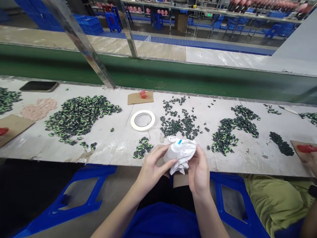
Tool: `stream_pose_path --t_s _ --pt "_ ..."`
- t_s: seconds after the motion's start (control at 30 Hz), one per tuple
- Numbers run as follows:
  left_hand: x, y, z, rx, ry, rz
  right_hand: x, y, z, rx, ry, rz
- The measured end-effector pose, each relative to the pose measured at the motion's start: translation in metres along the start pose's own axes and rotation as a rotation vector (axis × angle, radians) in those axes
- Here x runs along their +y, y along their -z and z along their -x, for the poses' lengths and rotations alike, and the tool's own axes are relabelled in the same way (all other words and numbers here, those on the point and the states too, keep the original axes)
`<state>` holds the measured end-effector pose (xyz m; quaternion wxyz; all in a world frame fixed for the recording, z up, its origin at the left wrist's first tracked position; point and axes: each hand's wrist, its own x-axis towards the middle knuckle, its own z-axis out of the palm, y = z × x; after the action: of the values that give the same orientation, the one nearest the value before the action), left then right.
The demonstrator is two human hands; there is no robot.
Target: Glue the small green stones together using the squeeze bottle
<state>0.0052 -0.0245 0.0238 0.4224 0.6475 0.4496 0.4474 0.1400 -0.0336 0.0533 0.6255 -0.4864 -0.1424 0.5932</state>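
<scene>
A crumpled white bundle (182, 152), tissue or thin cloth with a small blue mark on top, is held up at the table's front edge. My left hand (154, 162) grips its left side, with the thumb pressed across the front. From the right, my right hand (200, 172) curls around the other side, its fingers partly hidden behind the bundle. Just beyond it lie many small dark green pieces (182, 124), loosely scattered. A small cluster of black and bright green pieces (143, 147) is left of my left hand. Behind that lies a roll of white tape (133, 120).
A red cup (143, 94) stands on cardboard (132, 98). Piles of black-green parts lie left (79, 114) and right (224, 138). Pink pieces (39, 109) and a phone (39, 86) lie far left. A metal post (86, 49) rises behind. Someone in green trousers (277, 198) sits at right.
</scene>
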Motion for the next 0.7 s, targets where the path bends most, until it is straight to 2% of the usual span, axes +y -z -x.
stream_pose_path --t_s 0.2,0.4,0.53,0.7 --pt "0.004 0.005 -0.002 0.003 -0.015 -0.07 -0.001 0.005 0.006 -0.08 -0.011 0.065" --pt "0.009 0.01 -0.003 0.008 -0.099 -0.174 -0.003 0.009 -0.001 0.053 0.062 0.072" --pt "0.009 0.009 -0.003 0.025 -0.124 -0.188 -0.005 0.007 -0.004 0.092 0.123 0.114" --pt "0.008 0.009 -0.002 0.05 -0.143 -0.237 -0.007 0.007 -0.006 -0.021 0.113 0.217"
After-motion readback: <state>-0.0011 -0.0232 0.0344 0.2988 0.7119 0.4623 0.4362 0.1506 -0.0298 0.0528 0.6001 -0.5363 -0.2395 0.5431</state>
